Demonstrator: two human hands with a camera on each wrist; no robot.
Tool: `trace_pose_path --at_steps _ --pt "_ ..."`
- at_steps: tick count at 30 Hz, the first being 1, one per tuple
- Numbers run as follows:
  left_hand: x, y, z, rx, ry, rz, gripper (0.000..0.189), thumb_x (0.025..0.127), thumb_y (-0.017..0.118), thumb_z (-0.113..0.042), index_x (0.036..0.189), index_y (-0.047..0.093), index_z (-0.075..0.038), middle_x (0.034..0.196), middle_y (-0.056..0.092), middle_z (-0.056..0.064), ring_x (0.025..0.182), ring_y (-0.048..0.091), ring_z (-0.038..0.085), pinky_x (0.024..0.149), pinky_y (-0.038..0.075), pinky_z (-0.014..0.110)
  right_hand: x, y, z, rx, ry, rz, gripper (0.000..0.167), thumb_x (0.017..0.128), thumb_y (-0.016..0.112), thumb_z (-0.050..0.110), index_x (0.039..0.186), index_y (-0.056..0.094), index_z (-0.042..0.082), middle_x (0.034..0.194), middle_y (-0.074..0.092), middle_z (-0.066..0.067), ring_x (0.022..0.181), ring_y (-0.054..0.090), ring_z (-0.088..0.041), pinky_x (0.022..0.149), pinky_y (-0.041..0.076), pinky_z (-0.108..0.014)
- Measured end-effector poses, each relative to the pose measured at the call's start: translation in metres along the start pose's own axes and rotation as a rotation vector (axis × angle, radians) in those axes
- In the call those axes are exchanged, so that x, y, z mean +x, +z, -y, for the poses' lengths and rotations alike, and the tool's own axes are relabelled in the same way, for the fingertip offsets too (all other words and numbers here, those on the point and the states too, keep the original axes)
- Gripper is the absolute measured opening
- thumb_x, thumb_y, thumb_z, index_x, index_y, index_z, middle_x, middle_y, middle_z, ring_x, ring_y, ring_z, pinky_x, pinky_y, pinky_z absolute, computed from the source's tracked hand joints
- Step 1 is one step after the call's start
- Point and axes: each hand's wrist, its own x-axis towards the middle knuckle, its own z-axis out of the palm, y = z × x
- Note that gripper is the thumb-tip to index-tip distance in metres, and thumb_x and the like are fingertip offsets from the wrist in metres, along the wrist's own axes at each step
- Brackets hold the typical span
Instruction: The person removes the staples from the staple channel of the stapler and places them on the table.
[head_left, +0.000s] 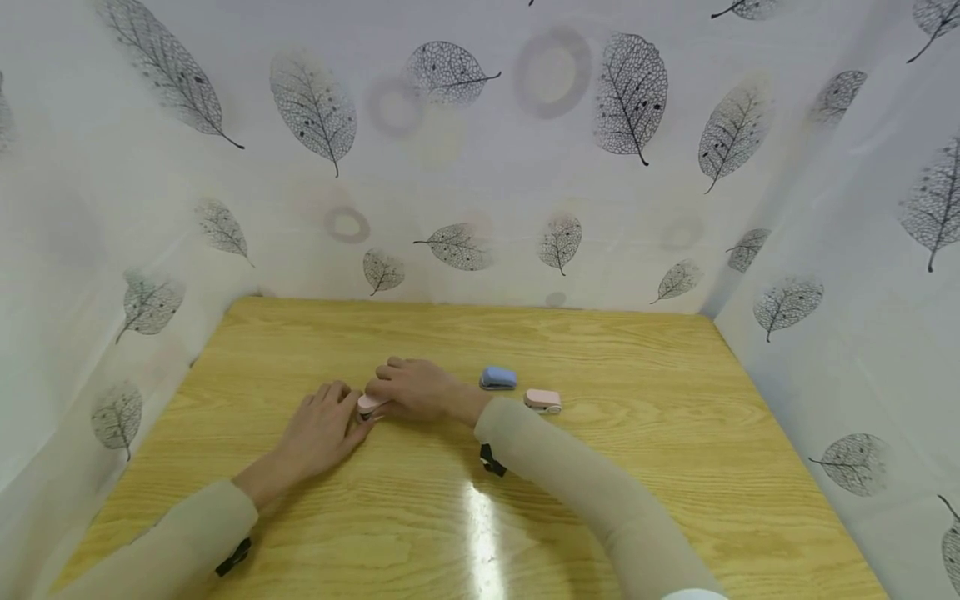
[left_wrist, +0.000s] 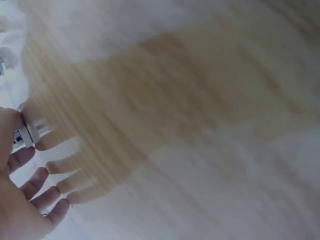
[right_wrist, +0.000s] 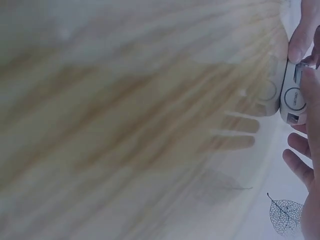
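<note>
A small pink stapler (head_left: 367, 404) is held low at the table's left half, between both hands. My left hand (head_left: 318, 429) pinches its near end with thumb and forefinger, the other fingers spread apart. From the right, my right hand (head_left: 416, 390) grips it, covering much of its body. In the right wrist view the stapler (right_wrist: 294, 97) shows a pale side with a ringed round mark, and the right thumb lies along it. The left wrist view shows the stapler (left_wrist: 30, 131) edge-on at the fingertips.
To the right of the hands, a blue stapler (head_left: 498, 377) and a second pink stapler (head_left: 543, 400) lie on the wooden table (head_left: 645, 358). A leaf-patterned curtain (head_left: 495, 167) closes off the back and both sides.
</note>
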Motion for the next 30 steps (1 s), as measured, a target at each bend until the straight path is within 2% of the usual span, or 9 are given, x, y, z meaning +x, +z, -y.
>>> trace_pose_path --at_steps 6,11,19,25,30 --pt "-0.002 0.000 0.000 0.006 0.006 -0.003 0.034 0.098 0.074 -0.038 0.109 0.065 -0.007 0.110 0.064 0.017 0.097 0.063 0.034 0.076 0.055 0.049 -0.002 -0.008 -0.001 0.003 0.034 0.021 0.042 0.107 0.053 0.052 0.136 0.064 0.024 0.123 0.068 0.006 0.111 0.063 -0.010 0.096 0.053 -0.022" --pt "-0.004 -0.002 0.001 0.015 0.015 -0.022 0.033 0.097 0.076 -0.036 0.107 0.064 -0.007 0.106 0.063 0.016 0.094 0.062 0.032 0.072 0.054 0.048 -0.004 -0.012 -0.003 -0.010 0.033 0.006 0.041 0.108 0.054 0.050 0.137 0.064 0.022 0.125 0.068 0.005 0.112 0.064 -0.010 0.098 0.053 -0.023" --pt "-0.007 -0.001 -0.004 0.082 0.016 -0.033 0.033 0.098 0.074 -0.037 0.103 0.063 -0.006 0.099 0.062 0.014 0.086 0.061 0.029 0.069 0.054 0.046 -0.005 -0.009 -0.010 0.000 0.048 0.005 0.046 0.108 0.052 0.055 0.137 0.064 0.022 0.124 0.068 0.005 0.111 0.064 -0.010 0.097 0.053 -0.023" --pt "-0.008 -0.001 -0.005 0.107 0.024 -0.058 0.035 0.096 0.077 -0.037 0.102 0.063 -0.006 0.097 0.061 0.013 0.084 0.060 0.028 0.069 0.053 0.046 -0.007 -0.012 -0.013 -0.011 0.082 0.023 0.044 0.108 0.050 0.056 0.132 0.064 0.022 0.122 0.066 0.005 0.108 0.063 -0.010 0.092 0.055 -0.023" --pt "-0.008 -0.001 -0.006 0.112 0.030 -0.061 0.036 0.096 0.076 -0.038 0.105 0.063 -0.006 0.096 0.060 0.012 0.083 0.059 0.027 0.069 0.053 0.045 -0.008 -0.012 -0.015 -0.017 0.098 0.022 0.044 0.107 0.052 0.054 0.133 0.063 0.020 0.123 0.067 0.003 0.109 0.064 -0.011 0.093 0.055 -0.024"
